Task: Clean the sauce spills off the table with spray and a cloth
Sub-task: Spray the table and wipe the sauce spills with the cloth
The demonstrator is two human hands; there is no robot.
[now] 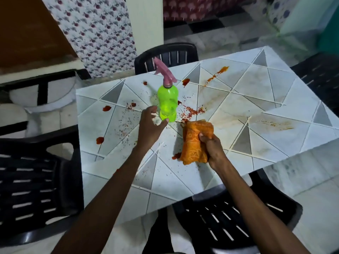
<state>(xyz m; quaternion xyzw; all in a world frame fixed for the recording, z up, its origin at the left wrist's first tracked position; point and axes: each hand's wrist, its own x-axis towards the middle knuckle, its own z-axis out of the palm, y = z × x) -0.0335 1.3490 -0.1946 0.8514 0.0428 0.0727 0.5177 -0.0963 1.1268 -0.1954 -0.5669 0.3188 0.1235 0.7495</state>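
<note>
Reach step: L hand [149,127] fingers spread by lime-green plastic spray bottle [167,103]; R hand [213,149] fingers clutch orange patterned cloth [192,143]. Next: grip bottle, spray.

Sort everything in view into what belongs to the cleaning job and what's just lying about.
Job: green spray bottle, orange cloth in the right hand, red sauce spills, tiled table, left hand by the bottle.
Just around: black plastic chairs, patterned curtain.

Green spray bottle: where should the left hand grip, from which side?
Probably the upper body of the spray bottle, just under the pink trigger head, from its near-left. It stands upright, the left hand is open beside its base, and the cloth crowds the right.
</note>
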